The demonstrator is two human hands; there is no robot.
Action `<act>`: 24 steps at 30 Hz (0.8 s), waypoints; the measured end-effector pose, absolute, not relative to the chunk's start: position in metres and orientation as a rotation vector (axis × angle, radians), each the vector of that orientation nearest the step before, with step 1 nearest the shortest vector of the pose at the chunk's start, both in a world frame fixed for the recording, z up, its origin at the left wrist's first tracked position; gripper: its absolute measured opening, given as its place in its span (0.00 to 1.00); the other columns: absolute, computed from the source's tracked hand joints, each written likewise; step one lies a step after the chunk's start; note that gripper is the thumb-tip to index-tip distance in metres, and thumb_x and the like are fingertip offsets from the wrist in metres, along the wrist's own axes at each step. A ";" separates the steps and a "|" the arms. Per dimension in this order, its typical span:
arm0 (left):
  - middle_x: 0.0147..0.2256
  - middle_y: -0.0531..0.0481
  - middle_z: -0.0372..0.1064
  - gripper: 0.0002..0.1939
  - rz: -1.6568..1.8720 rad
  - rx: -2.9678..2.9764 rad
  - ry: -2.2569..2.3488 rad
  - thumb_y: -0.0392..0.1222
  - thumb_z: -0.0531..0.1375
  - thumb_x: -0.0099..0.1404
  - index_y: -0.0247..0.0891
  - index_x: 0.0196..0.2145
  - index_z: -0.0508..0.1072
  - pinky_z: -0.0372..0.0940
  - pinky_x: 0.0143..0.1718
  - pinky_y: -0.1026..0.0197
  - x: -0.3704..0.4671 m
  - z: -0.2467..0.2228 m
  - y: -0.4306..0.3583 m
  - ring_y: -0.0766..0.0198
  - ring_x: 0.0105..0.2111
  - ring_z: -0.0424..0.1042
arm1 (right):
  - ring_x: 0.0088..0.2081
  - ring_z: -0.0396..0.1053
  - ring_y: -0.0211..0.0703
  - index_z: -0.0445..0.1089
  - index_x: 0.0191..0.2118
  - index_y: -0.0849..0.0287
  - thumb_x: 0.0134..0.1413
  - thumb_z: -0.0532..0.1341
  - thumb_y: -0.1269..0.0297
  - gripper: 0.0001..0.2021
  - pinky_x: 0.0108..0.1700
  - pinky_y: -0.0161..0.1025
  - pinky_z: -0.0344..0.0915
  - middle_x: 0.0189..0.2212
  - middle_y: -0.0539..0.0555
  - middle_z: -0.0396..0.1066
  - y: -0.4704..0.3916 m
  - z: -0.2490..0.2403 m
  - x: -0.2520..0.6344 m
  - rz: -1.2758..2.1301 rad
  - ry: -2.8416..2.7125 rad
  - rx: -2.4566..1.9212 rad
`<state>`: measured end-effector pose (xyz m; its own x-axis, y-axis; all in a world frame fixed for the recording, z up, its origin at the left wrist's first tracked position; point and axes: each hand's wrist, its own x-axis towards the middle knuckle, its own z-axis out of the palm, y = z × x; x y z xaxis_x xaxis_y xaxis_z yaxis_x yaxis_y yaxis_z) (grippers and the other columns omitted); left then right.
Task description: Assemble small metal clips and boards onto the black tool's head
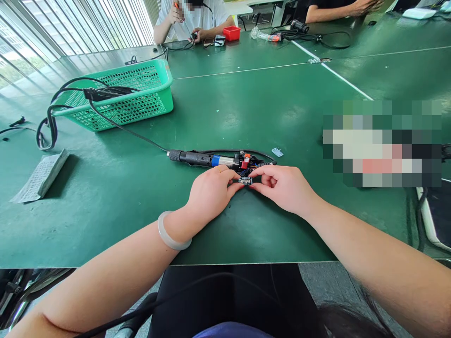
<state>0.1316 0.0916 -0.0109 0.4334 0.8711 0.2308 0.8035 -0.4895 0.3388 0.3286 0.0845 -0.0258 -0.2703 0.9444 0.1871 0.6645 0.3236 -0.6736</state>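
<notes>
A small circuit board [245,180] is pinched between both hands near the table's front. My left hand [213,190] grips its left end between thumb and fingers, and a pale bangle circles that wrist. At the opposite end, my right hand [283,185] holds it with thumb and index finger. Just behind the hands lies an opened electric screwdriver [195,158], with a black body, a bare metal motor, a red part and loose wires. Its right end is partly hidden by my fingers. A small light-coloured piece [277,152] lies beyond my right hand.
A green plastic basket [164,101] with black cables stands at the left back. A folded paper wad [44,176] lies on the left. Two people sit across the green table [218,112], near a red bin [231,33] and cables [299,35]. The right side is blurred.
</notes>
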 end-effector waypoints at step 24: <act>0.29 0.52 0.73 0.09 0.677 2.170 1.406 0.45 0.63 0.59 0.38 0.36 0.74 0.65 0.33 0.61 0.132 -0.011 0.092 0.64 0.29 0.71 | 0.19 0.55 0.33 0.72 0.35 0.57 0.50 0.63 0.60 0.08 0.26 0.34 0.53 0.16 0.43 0.59 0.082 -0.024 0.327 0.670 -2.006 -1.413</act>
<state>0.1324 0.0915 -0.0112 0.3550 0.9224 0.1519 0.6937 -0.3689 0.6186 0.3266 0.0818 -0.0236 -0.2631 0.9484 0.1768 0.6518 0.3099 -0.6922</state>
